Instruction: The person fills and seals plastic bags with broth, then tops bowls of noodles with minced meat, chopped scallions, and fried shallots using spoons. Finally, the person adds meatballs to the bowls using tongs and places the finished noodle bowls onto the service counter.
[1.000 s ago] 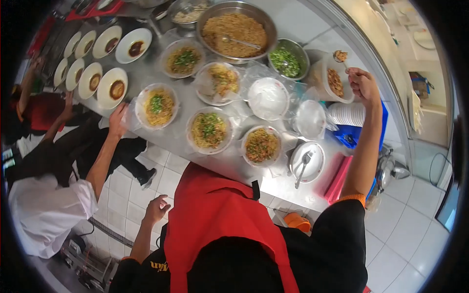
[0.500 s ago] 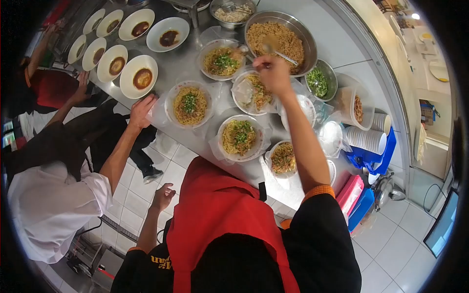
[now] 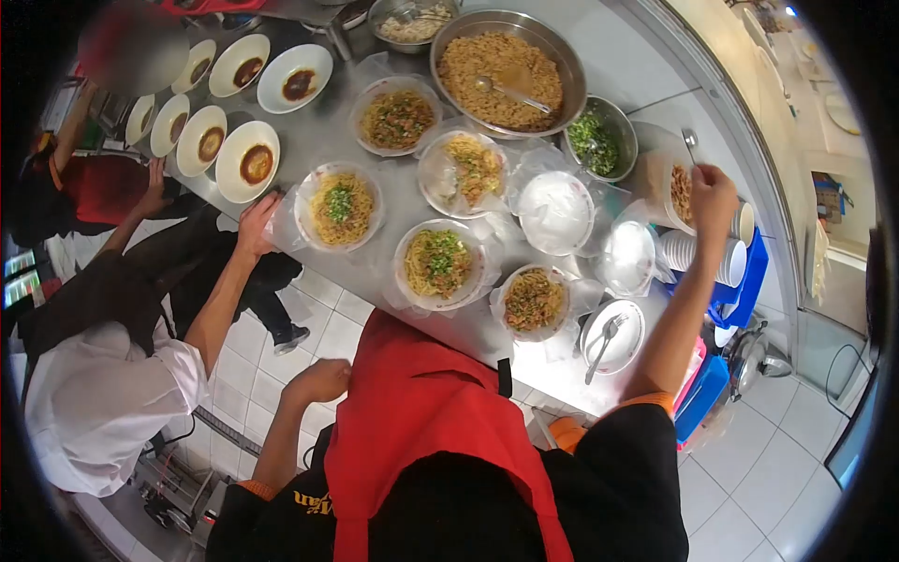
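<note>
My right hand (image 3: 714,199) is closed around a small metal spoon (image 3: 690,140), above the clear plastic container (image 3: 655,183) of brown bits (image 3: 681,192). Stacked white cups (image 3: 716,258) stand just below that hand. Low beside my red apron, my left hand (image 3: 321,380) hangs with curled fingers and nothing visible in it. Several plastic-lined noodle bowls are spread over the steel table; one noodle bowl (image 3: 397,118) has brown and green topping, another noodle bowl (image 3: 437,263) carries chopped greens. A fork (image 3: 607,347) lies in a white bowl (image 3: 623,354) near my right forearm.
A large steel bowl (image 3: 571,47) holds brown mince with a spoon (image 3: 515,95). Chopped greens (image 3: 594,143) fill a smaller steel bowl. White bowls with dark sauce (image 3: 246,164) line the left side. A co-worker's hand (image 3: 255,225) rests at the table's edge; another person stands beyond.
My right hand has moved from beside the mince bowl rightward to the plastic container. More brown topping shows on the upper noodle bowl. My left hand has shifted toward the apron.
</note>
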Demonstrator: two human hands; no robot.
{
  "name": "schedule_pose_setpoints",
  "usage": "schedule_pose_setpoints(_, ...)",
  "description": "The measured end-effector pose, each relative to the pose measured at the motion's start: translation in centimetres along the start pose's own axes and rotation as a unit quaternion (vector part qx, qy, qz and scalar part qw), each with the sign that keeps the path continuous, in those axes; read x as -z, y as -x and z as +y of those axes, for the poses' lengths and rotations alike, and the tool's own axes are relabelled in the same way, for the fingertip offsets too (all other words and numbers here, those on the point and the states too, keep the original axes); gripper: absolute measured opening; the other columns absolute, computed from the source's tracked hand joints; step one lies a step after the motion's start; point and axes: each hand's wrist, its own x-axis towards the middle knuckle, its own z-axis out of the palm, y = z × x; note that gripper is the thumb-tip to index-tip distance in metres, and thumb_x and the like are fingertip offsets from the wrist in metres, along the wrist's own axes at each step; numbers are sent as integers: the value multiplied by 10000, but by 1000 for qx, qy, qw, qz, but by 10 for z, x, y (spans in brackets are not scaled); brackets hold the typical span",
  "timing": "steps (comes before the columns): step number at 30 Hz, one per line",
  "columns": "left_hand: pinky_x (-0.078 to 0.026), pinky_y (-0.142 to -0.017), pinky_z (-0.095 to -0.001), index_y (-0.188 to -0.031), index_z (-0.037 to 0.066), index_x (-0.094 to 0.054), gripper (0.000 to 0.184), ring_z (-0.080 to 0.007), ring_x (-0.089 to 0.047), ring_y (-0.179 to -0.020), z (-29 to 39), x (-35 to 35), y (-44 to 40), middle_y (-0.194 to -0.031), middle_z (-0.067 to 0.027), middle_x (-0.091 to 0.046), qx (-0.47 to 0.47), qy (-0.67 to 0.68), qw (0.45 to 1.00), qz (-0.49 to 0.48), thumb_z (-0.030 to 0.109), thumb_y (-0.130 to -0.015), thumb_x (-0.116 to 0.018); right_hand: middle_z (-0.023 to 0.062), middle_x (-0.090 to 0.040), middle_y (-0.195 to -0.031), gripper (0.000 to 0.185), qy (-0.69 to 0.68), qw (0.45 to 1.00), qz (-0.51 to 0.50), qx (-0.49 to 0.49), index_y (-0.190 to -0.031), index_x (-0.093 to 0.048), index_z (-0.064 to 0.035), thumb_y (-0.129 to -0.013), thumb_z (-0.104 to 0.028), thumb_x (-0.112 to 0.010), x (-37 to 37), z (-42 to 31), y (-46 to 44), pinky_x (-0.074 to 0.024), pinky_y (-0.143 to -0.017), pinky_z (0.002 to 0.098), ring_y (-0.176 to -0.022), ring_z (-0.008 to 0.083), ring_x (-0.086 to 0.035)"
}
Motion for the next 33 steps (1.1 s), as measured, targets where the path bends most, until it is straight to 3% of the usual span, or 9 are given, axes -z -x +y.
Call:
schedule_pose_setpoints(3,-476,-762,-347,-1033,18,-592,296,-255,-617,-878,144,51,16,-955,-167,-636,-190,37,980,49,262,-867,-565,212,-654,-795,203,103,991,-78,-33,-857,-684,-17,-769,-164,-577,-26,92,-34,-509,-722,392,-740,361,-648)
schedule_pose_setpoints(7,-381,-972,-310,-1414,11,-218,606,-195,-491,-1137,322,41,-51,-1339,-119,-433,-411,378,821,-123,228,-935,-519,259,-634,-851,175,155,981,-107,56,-831,-658,3,-766,-115,-547,-67,123,-45,-501,-766,448,-820,388,-631)
schedule_pose_setpoints(10,-350,-1003,-322,-1443,21,-58,777,-224,-384,-1261,458,23,-109,-1486,-208,-138,-423,377,824,-5,381,-917,-502,285,-616,-913,206,165,978,-114,61,-879,-643,25,-753,-121,-570,-65,94,-35,-496,-775,463,-882,396,-615)
schedule_pose_setpoints(13,-370,-966,-331,-1441,11,-79,791,-235,-415,-1212,543,-4,-201,-1445,-220,-236,-456,386,776,205,408,-900,-498,263,-631,-845,258,72,963,-241,95,-846,-645,40,-700,-172,-638,-83,105,-49,-501,-754,425,-840,381,-628)
schedule_pose_setpoints(18,-408,-891,-355,-1388,30,-264,633,-231,-469,-1091,545,9,-196,-1336,-181,-381,-419,464,744,237,353,-902,-510,201,-614,-636,204,-145,940,-298,86,-783,-651,43,-710,-130,-570,-98,139,-61,-473,-545,378,-594,301,-618)
schedule_pose_setpoints(21,-436,-835,-340,-1399,66,-154,686,-201,-492,-1049,535,14,-219,-1316,-151,-405,-459,505,708,181,302,-893,-553,37,-485,-489,167,-295,877,-363,-108,-642,-608,-26,-762,-127,-551,-69,124,-58,-257,-333,308,-358,125,-379)
schedule_pose_setpoints(26,-423,-869,-330,-1409,95,-46,744,-187,-494,-1061,510,15,-186,-1271,-142,-450,-493,557,655,136,268,-900,-560,50,-506,-522,128,-367,861,-298,-188,-663,-598,-8,-765,-60,-540,-53,118,-49,-261,-336,281,-373,125,-389)
schedule_pose_setpoints(28,-414,-905,-344,-1405,84,-94,694,-220,-501,-1091,480,23,-147,-1279,-157,-452,-411,461,772,154,260,-910,-547,55,-521,-551,114,-400,857,-258,-198,-685,-604,1,-763,-48,-537,-46,115,-46,-263,-339,271,-387,123,-398)
schedule_pose_setpoints(33,-455,-855,-307,-1367,51,-253,564,-198,-581,-986,379,31,-74,-1145,-145,-555,-438,464,761,117,227,-909,-532,9,-502,-621,124,-398,869,-222,-195,-870,-590,16,-802,-56,-515,-7,104,-33,-215,-364,219,-418,54,-350)
